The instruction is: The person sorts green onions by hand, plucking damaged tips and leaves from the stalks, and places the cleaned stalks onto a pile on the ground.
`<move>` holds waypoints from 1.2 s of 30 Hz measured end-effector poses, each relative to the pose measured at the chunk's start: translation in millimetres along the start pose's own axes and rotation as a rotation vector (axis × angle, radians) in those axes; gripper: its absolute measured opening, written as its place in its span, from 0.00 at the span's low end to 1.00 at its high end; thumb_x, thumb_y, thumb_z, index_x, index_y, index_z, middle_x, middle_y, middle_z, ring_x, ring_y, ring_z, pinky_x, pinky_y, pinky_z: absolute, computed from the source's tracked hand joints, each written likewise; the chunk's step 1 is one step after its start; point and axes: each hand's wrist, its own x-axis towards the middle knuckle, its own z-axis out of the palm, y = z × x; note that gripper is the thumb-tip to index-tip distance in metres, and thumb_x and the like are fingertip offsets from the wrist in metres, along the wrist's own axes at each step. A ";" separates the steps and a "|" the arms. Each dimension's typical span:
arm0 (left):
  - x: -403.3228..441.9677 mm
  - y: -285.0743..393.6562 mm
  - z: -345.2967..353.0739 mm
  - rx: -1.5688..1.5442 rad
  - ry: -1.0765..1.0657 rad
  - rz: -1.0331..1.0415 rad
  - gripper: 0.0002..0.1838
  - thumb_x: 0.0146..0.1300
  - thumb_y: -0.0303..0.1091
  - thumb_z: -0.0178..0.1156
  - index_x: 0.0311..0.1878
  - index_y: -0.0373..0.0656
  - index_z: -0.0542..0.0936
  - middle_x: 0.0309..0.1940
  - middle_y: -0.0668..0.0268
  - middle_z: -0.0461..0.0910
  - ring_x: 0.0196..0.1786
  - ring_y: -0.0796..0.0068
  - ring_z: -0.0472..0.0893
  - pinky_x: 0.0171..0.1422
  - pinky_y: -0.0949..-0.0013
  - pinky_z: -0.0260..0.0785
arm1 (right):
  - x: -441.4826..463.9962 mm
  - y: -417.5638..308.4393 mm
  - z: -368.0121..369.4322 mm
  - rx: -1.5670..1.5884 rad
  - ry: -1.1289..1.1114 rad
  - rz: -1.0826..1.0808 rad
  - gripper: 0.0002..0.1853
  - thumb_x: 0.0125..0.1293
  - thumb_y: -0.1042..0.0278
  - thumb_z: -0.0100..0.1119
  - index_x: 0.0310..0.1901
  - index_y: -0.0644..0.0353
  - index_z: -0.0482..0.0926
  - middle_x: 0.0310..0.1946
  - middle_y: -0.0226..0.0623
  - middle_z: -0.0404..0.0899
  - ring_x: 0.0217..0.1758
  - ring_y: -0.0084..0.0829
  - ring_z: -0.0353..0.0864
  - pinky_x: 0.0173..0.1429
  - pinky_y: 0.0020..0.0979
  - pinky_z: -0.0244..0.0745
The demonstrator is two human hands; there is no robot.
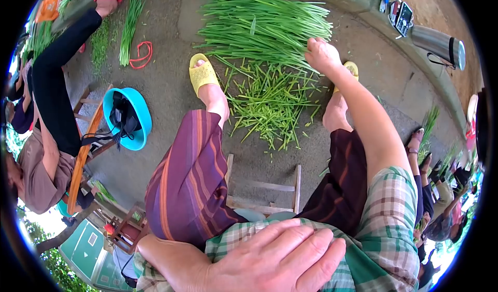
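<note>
My right hand (pixel 324 55) reaches down to the right end of a wide pile of long green stalks (pixel 259 25), which look like chives. Its fingers are curled closed against the stalk ends; their tips are partly hidden. Below the pile, short cut pieces of stalk (pixel 272 102) lie scattered on the ground between my feet. My left hand (pixel 275 258) rests across my belly on the checked shirt (pixel 389 204), its fingers stretched out and holding nothing.
A blue basin (pixel 148 118) with a dark bag stands left, beside a seated person (pixel 44 167). A stalk bundle (pixel 132 27) and red strap (pixel 148 53) lie upper left. On the right kerb are a steel flask (pixel 433 40) and phone-like device (pixel 402 18). A low wooden stool (pixel 296 188) is under me.
</note>
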 end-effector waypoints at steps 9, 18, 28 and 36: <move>1.3 5.9 3.9 -0.061 0.028 -0.077 0.16 0.54 0.32 0.62 0.47 0.40 0.77 0.41 0.64 0.79 0.43 0.68 0.81 0.52 0.66 0.76 | -4.1 -0.4 3.3 0.335 -0.001 -0.006 0.20 0.59 0.57 0.62 0.44 0.66 0.75 0.33 0.50 0.84 0.38 0.51 0.84 0.47 0.45 0.78; 9.5 5.4 -14.4 -0.126 -0.340 -0.139 0.20 0.55 0.34 0.58 0.51 0.37 0.78 0.43 0.60 0.78 0.45 0.66 0.81 0.55 0.62 0.75 | -5.1 -18.2 -8.2 -0.131 0.150 -0.101 0.15 0.66 0.58 0.57 0.41 0.63 0.74 0.34 0.48 0.82 0.38 0.46 0.84 0.43 0.44 0.80; 9.4 6.2 -11.9 -0.071 -0.323 -0.163 0.18 0.57 0.35 0.59 0.50 0.38 0.79 0.43 0.61 0.79 0.44 0.68 0.81 0.53 0.64 0.75 | -11.3 -18.5 -21.1 0.319 -0.053 -0.183 0.20 0.71 0.52 0.52 0.42 0.65 0.77 0.31 0.49 0.81 0.33 0.48 0.82 0.42 0.43 0.77; 3.0 2.0 18.3 0.029 -0.008 -0.055 0.16 0.52 0.32 0.62 0.45 0.41 0.77 0.40 0.65 0.79 0.42 0.68 0.82 0.51 0.66 0.77 | -36.2 -43.6 -75.1 0.586 -0.879 -0.092 0.20 0.71 0.50 0.52 0.48 0.59 0.81 0.26 0.32 0.78 0.28 0.26 0.80 0.36 0.30 0.78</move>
